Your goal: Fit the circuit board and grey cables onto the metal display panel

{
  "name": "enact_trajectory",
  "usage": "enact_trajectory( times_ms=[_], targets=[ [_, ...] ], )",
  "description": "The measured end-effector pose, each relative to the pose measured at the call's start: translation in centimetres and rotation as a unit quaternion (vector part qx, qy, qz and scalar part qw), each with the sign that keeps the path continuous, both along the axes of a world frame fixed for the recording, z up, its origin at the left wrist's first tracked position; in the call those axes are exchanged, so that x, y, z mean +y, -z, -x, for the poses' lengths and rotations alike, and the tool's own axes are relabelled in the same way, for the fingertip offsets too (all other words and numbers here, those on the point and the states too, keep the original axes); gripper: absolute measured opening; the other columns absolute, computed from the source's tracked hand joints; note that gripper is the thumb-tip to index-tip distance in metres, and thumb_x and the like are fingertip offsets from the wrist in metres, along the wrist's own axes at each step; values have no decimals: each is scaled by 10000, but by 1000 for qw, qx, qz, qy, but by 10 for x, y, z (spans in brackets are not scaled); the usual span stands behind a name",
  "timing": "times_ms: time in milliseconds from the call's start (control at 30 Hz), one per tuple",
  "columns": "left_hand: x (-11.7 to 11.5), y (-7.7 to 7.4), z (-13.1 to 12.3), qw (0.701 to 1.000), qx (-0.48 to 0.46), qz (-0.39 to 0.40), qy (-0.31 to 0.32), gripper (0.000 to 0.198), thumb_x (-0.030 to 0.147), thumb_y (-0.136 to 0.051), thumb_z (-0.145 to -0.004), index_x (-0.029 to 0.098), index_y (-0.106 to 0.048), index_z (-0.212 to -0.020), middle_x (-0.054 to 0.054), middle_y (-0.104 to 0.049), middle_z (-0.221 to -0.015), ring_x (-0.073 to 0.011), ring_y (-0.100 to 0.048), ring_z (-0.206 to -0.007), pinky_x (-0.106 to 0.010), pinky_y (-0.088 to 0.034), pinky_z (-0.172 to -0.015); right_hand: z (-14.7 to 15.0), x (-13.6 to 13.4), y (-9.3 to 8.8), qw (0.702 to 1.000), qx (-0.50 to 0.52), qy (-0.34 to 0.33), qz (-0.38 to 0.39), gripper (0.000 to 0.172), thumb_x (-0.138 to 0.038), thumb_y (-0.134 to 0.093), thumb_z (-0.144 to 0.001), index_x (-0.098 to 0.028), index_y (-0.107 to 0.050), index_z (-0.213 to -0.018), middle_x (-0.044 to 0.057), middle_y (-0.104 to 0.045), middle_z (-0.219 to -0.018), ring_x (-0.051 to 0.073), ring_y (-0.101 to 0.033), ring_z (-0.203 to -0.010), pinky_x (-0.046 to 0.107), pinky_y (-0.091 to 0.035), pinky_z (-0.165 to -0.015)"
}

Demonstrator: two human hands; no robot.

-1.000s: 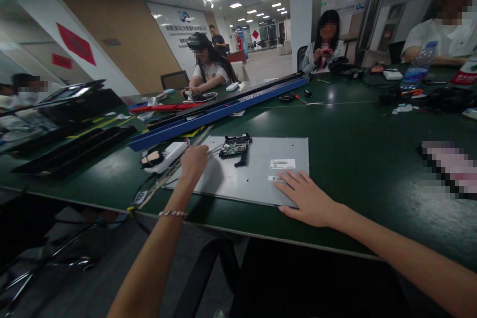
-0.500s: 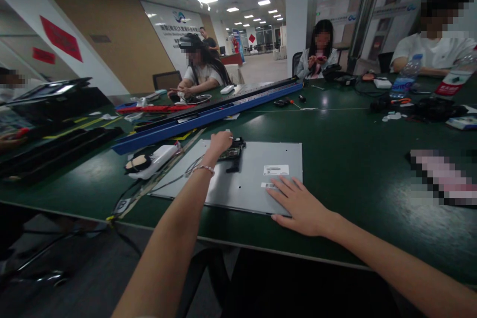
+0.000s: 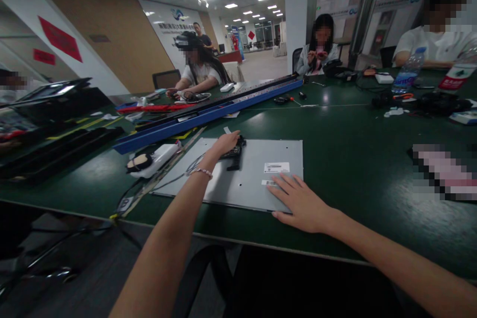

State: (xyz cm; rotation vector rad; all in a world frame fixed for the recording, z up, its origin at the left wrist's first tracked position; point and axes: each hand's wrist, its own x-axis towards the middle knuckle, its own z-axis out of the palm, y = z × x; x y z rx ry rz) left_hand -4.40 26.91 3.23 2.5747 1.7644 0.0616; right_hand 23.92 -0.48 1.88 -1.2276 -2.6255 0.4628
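Observation:
A flat grey metal panel [image 3: 257,198], with the look of the back of a display panel, lies on the table. Near its far edge sits a dark circuit board [image 3: 236,151] with black end pieces and thin cables running off to the left. My left hand [image 3: 224,143] is over that board, partly hiding it. Its fingers are bent closed, and a small white strip [image 3: 227,130] sticks up behind them; what they grip is not clear. My right hand [image 3: 300,201] rests open on the panel's near right corner, fingers spread beside a white label [image 3: 277,167].
Long blue and black rails [image 3: 208,114] lie diagonally beyond the panel. To its left are a white device [image 3: 164,156] and cables. A screwdriver [image 3: 292,100], bottles [image 3: 409,72] and a phone-like pink thing [image 3: 443,169] lie farther right. Other people sit around the table.
My left hand has shifted slightly to the right over the circuit board, and the white strip behind it shows more. My right hand stays on the panel. The view has moved slightly.

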Motion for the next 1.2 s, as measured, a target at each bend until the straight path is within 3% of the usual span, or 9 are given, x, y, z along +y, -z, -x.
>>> enact_trajectory(
  times_ms=[133, 267, 367, 467, 667, 833, 1033, 1200],
  targets=[
    [5, 0, 1, 1000, 0, 13, 5, 500, 286, -387, -949, 154, -433, -1429, -154, -576, -1370, -239, -610, -1178, -312, -425, -978, -1, 0, -2, 1000, 1, -2, 6, 744, -632, -315, -949, -181, -290, -1541, 122, -169, -1630, 330, -122, -1488, 524, -107, -1191],
    [5, 1, 0, 1000, -19, 13, 19, 506, 228, -372, -927, 176, -444, -1426, -103, -506, -1451, -202, -521, -1294, -288, -387, -1043, -2, 0, -3, 1000, 2, -6, 7, 746, -635, -322, -946, -190, -284, -1543, 115, -162, -1632, 330, -120, -1488, 525, -113, -1191],
    [3, 2, 1, 996, -83, -16, 6, 530, 200, -337, -929, 167, -418, -1452, -88, -507, -1453, -198, -491, -1322, -317, -367, -1084, -3, 1, -2, 1000, 3, -8, 7, 745, -636, -328, -945, -191, -288, -1541, 115, -164, -1632, 330, -127, -1487, 523, -117, -1191],
    [2, 3, 2, 990, -134, -30, -14, 504, 206, -341, -927, 179, -491, -1408, -65, -561, -1404, -210, -524, -1287, -333, -383, -1083, -4, 1, -2, 1000, 7, -8, 8, 745, -639, -336, -942, -200, -285, -1542, 109, -165, -1633, 325, -131, -1487, 522, -116, -1192],
    [3, -1, -2, 995, -103, 0, -2, 491, 174, -341, -917, 157, -548, -1362, -52, -565, -1401, -189, -518, -1293, -268, -369, -1088, -4, 1, -3, 1000, 4, -8, 13, 753, -649, -324, -941, -197, -286, -1542, 112, -170, -1631, 322, -118, -1489, 521, -110, -1192],
    [0, -7, -1, 987, -135, -86, -26, 524, 169, -363, -894, 102, -485, -1399, -92, -510, -1448, -197, -462, -1335, -300, -324, -1134, -5, 1, -4, 1000, -2, -8, 4, 742, -632, -337, -945, -195, -289, -1541, 113, -172, -1631, 327, -130, -1487, 521, -116, -1191],
    [-14, -11, 50, 969, -139, -173, -111, 567, 213, -453, -852, 94, -449, -1407, -145, -509, -1427, -247, -465, -1328, -357, -334, -1132, -12, -1, -3, 1000, 1, -5, 6, 744, -645, -361, -935, -229, -278, -1546, 91, -192, -1628, 326, -160, -1481, 520, -140, -1190],
    [-32, -10, 108, 953, -162, -107, -233, 614, 255, -528, -819, 59, -431, -1393, -219, -525, -1395, -308, -510, -1286, -402, -409, -1059, -22, -4, -5, 999, 4, -14, 30, 752, -653, -375, -930, -255, -246, -1555, 76, -182, -1631, 321, -141, -1486, 531, -142, -1187]
  ],
)
